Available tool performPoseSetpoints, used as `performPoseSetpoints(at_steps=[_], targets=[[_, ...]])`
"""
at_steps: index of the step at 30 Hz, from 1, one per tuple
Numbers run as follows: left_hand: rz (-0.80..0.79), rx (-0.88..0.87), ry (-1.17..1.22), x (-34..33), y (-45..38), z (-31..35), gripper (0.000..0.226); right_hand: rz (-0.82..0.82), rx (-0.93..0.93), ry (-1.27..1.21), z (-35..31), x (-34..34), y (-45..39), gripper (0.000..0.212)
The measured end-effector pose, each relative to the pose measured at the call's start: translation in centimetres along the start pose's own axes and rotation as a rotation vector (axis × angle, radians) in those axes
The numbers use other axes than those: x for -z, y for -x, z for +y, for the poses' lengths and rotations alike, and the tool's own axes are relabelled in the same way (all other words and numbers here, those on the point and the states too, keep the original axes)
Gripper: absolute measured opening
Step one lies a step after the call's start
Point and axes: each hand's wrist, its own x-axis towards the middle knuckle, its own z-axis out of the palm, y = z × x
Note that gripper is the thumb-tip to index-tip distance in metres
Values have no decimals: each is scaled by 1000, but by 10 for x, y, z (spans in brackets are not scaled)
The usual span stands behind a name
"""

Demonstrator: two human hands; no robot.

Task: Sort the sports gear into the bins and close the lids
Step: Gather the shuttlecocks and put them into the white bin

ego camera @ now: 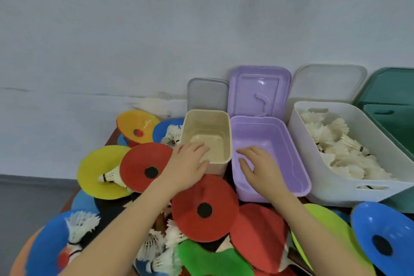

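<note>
My left hand [187, 164] holds the near rim of the small beige bin [207, 119], fingers inside and thumb outside on the front wall. My right hand [259, 168] lies inside the purple bin [291, 148], fingers spread and relaxed on its floor. Both bins look empty. The white bin [300, 141] to the right holds several white shuttlecocks [336, 141]. Red cone discs [205, 208] [143, 166], a yellow one [96, 170] and loose shuttlecocks [165, 237] are piled on the table in front.
Lids lean on the wall behind the bins: grey [207, 94], purple [259, 89], clear [327, 82]. A green bin [392, 119] stands far right. Blue [383, 235], lime [329, 219], green [210, 260] and orange-yellow [137, 125] discs crowd the table.
</note>
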Motion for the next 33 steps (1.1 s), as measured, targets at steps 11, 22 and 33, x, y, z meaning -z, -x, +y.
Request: performPoseSetpoints(at_steps=[11, 22, 33], targets=[[28, 100, 117, -5, 107, -130, 54, -176, 19, -8, -107, -112, 23, 27], [3, 68, 77, -49, 150, -143, 41, -281, -236, 121, -132, -184, 12, 17], [-7, 215, 114, -72, 159, -137, 43, -111, -276, 44, -133, -183, 31, 15]])
